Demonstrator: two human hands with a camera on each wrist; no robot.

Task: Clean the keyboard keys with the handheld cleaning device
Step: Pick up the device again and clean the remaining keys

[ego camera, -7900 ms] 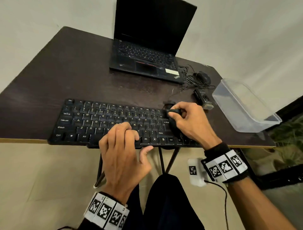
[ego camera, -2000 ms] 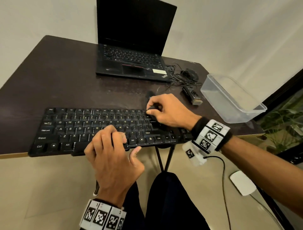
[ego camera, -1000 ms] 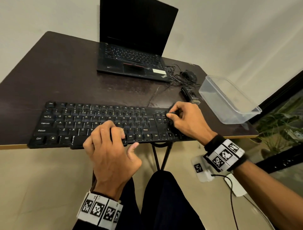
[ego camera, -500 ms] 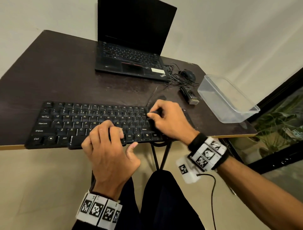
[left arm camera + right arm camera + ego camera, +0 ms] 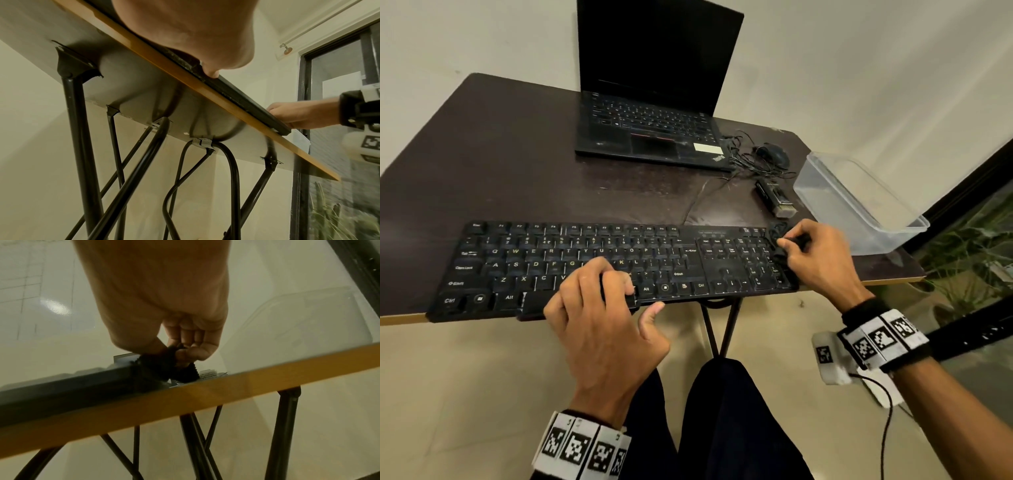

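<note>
A long black keyboard (image 5: 616,263) lies on the dark table (image 5: 517,164), right at the near edge. It runs from side to side in front of the person, so its long way goes left to right.

The right hand (image 5: 822,257) is at the far right end of the keyboard, over the number keys. Its fingers and thumb curl round a small black cleaning tool (image 5: 164,365) and pinch it tight. The tool looks dark and fuzzy, and its edge hangs down onto the keys. In the view from the head, only a bit of it (image 5: 779,253) peeks out under the fingers.

The left hand (image 5: 599,308) holds no tool. Its fingers bend down onto the keys near the space bar, and the thumb (image 5: 211,73) pushes on the front edge — it seems to keep the keyboard from sliding.

The tool is already at the right end, so there is nowhere more to go that way. All the letter keys lie to the left of it. I think the next wipe has to go left, along the long way of the keyboard, toward the left hand. The right hand is the one to do it — the left hand may have to lift off its keys so they get cleaned too.
</note>
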